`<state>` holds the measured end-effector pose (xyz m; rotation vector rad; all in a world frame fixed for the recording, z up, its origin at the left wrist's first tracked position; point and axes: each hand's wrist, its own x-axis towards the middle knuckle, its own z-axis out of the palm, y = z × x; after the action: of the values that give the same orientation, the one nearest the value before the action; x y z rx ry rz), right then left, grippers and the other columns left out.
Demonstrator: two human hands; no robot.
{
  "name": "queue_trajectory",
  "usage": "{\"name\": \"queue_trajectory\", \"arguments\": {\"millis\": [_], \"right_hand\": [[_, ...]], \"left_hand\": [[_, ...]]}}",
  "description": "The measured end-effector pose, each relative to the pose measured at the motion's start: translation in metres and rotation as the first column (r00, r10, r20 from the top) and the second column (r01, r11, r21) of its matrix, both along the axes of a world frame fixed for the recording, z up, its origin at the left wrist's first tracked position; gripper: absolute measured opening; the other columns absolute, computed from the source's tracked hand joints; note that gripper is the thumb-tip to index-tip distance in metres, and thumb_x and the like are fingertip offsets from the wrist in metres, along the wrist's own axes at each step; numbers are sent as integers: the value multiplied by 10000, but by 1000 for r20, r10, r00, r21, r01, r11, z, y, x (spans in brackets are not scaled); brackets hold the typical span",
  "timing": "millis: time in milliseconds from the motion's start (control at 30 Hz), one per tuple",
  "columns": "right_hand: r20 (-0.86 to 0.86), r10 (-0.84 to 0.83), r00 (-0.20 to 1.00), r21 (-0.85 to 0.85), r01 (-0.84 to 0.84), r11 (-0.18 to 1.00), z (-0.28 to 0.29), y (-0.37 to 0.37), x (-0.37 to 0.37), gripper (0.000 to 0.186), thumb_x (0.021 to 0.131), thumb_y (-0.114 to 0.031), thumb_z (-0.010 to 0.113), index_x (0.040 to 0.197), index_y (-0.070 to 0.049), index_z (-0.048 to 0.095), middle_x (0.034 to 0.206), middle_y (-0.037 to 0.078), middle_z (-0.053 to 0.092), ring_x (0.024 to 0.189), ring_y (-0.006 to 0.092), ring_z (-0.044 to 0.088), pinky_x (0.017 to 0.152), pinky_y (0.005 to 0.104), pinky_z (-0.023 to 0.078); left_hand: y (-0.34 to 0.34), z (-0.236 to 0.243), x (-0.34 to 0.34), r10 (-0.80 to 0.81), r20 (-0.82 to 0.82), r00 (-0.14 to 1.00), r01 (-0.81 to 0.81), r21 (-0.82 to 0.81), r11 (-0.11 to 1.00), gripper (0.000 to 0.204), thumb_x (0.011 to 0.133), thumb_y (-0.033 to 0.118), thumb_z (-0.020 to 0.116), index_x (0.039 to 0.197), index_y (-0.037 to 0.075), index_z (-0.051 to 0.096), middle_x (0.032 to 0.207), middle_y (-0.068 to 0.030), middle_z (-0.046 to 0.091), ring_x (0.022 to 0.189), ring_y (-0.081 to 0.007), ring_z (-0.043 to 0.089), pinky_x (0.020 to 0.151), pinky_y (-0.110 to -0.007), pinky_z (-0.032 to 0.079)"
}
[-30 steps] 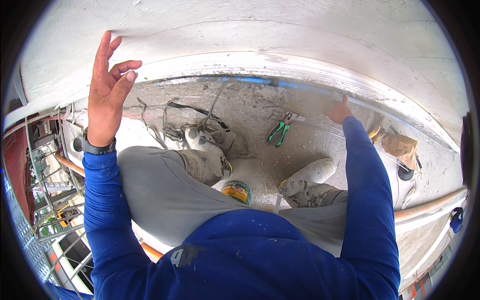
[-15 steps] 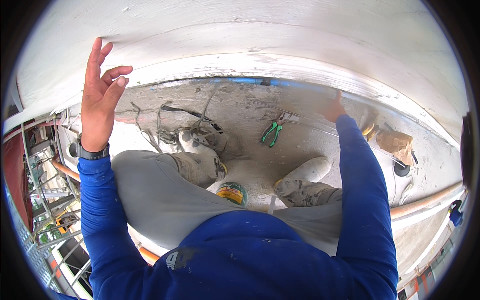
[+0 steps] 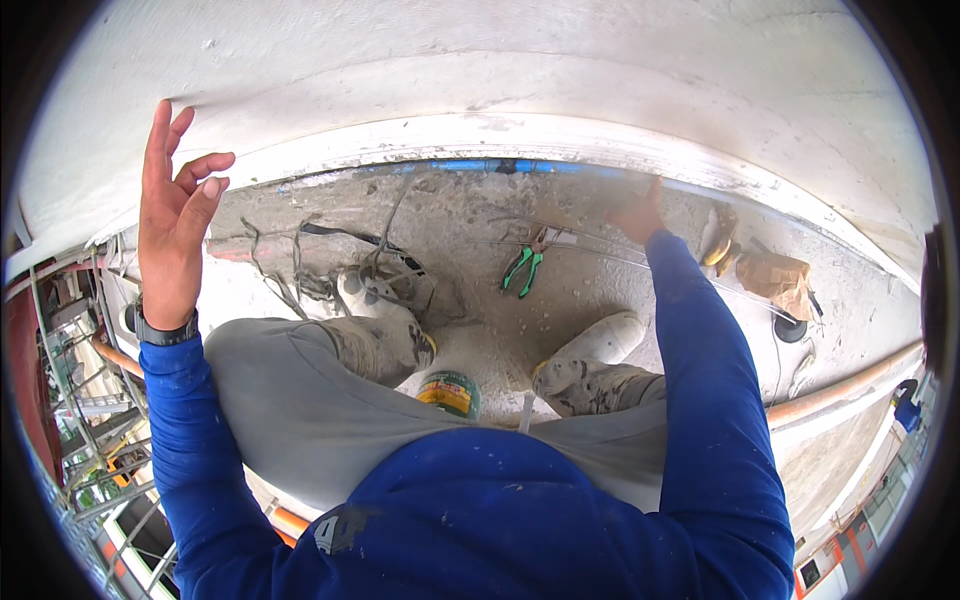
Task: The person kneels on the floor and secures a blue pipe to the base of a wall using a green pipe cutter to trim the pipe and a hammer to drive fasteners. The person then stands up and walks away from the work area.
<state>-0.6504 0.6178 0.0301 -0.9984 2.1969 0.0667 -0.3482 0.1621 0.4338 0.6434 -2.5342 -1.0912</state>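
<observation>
My left hand (image 3: 178,215) is raised at the left, holding nothing, with its fingers spread and its fingertips at the white wall (image 3: 400,70). A dark watch is on that wrist. My right hand (image 3: 636,212) is low by the base of the wall, close to the blue pipe (image 3: 455,165). Motion smears its fingers, and a greyish blur lies around them, so whatever they may hold cannot be made out. Pliers with green handles (image 3: 521,270) lie on the dusty floor left of that hand, beside thin metal rods (image 3: 600,248).
Cords and a black strap (image 3: 350,234) lie tangled by my left boot (image 3: 375,335). A green and yellow can (image 3: 450,393) stands between my legs. A brown paper bag (image 3: 775,280) and a yellow-edged tool (image 3: 718,240) are at the right. Metal scaffolding (image 3: 75,370) rises at the far left.
The whole view has shifted slightly, so the floor things sit further left. My left hand appears a little lower and further left. My right hand stays blurred near the wall's base.
</observation>
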Motion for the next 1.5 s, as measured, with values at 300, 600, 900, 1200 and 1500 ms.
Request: {"name": "queue_trajectory", "arguments": {"millis": [300,600,900,1200,1500], "right_hand": [[-89,-92,992,-130,80,988,-17,-6,6,344,1052,-410,556,1316,-276,732,1493,378,519,1515,508,365,1302,633,-84],[426,-812,399,-501,851,156,-73,-1,2,557,884,-381,737,1276,16,735,1515,360,524,1511,453,400,1308,423,183],[240,-944,227,-650,760,17,-14,-39,25,533,845,-273,718,1258,63,733,1622,339,407,1516,421,424,1245,427,337],[127,-955,269,-582,800,148,2,-40,25,525,856,-224,706,1272,96,710,1655,299,378,1505,391,444,1237,395,361],[314,-925,214,-515,857,24,6,-38,26,652,875,-240,705,1397,137,600,1692,281,317,1534,388,394,1238,398,357]], "left_hand": [[4,6,-2,7,4,1000,-7,51,999,858,972,127,653,1713,161,224,1663,-195,358,1212,-211,640,1001,-352,552],[6,5,-6,20,-16,1000,-19,62,998,882,960,163,661,1718,165,210,1692,-184,318,1198,-188,623,1034,-354,539],[7,5,-4,10,-21,1000,-8,77,997,885,994,242,680,1722,146,185,1709,-162,304,1172,-182,597,1026,-343,511],[32,-11,-12,-52,19,998,45,256,966,757,981,107,682,1653,82,333,1620,-114,423,1117,-154,586,1004,-300,475],[109,-83,-82,-761,457,461,685,361,632,602,911,177,765,1473,70,577,1584,-166,470,1402,-352,531,1143,-436,469]]}}
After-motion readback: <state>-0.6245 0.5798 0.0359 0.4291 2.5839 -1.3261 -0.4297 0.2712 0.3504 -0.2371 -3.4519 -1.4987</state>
